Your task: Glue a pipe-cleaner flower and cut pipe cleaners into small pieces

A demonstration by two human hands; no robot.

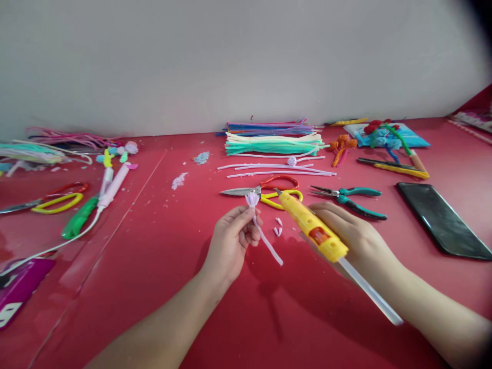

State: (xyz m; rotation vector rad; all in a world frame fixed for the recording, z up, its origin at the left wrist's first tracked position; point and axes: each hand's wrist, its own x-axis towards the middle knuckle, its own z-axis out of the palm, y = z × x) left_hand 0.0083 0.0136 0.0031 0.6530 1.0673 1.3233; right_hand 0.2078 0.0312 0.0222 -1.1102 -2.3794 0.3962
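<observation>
My left hand (234, 237) pinches a pale lilac pipe-cleaner flower (252, 199) by its stem, which hangs down to the right. My right hand (351, 233) grips a yellow glue gun (312, 225) with a clear glue stick (369, 292) sticking out of its back. The gun's nozzle points up-left, close to the flower head. A few small lilac petals (278, 227) lie on the red table (154, 287) between my hands.
Red-and-yellow scissors (269, 190) and teal pliers (348, 197) lie just beyond my hands. A pile of coloured pipe cleaners (272, 138) sits by the wall. A black phone (442, 218) lies at right. More scissors (49, 200) and a pink-and-white tool with a cord (111, 187) lie at left.
</observation>
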